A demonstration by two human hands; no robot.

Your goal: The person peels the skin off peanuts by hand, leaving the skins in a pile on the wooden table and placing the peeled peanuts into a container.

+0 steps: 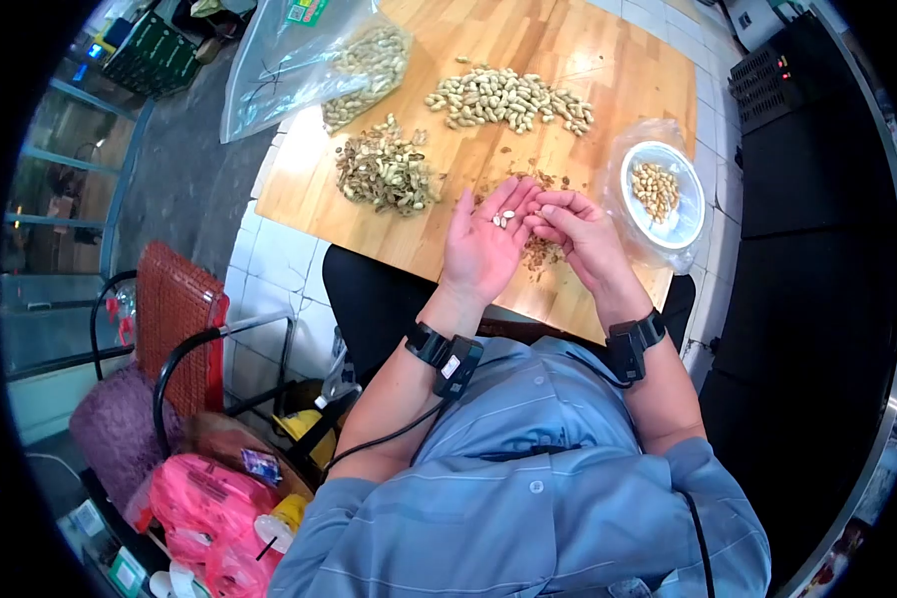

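My left hand (488, 239) is turned palm up over the table, its fingers slightly cupped, and holds a few pale peanut kernels (503, 218). Close beside its fingertips, my right hand (580, 231) has thumb and forefinger pinched together; what lies between them is too small to make out. Reddish peanut skins (540, 255) are scattered on the wood beneath and around both hands. To the left of my left hand is a heap of empty peanut shells (384, 171). Whole unshelled peanuts (508, 100) are spread beyond the hands. A white bowl (696, 214) at the right contains shelled kernels (655, 189).
A clear plastic bag (369, 75) of unshelled peanuts lies at the far left of the wooden table (628, 60). Clear plastic film surrounds the bowl. Left of the table stand a chair with a woven back (177, 324) and a pink plastic bag (209, 513).
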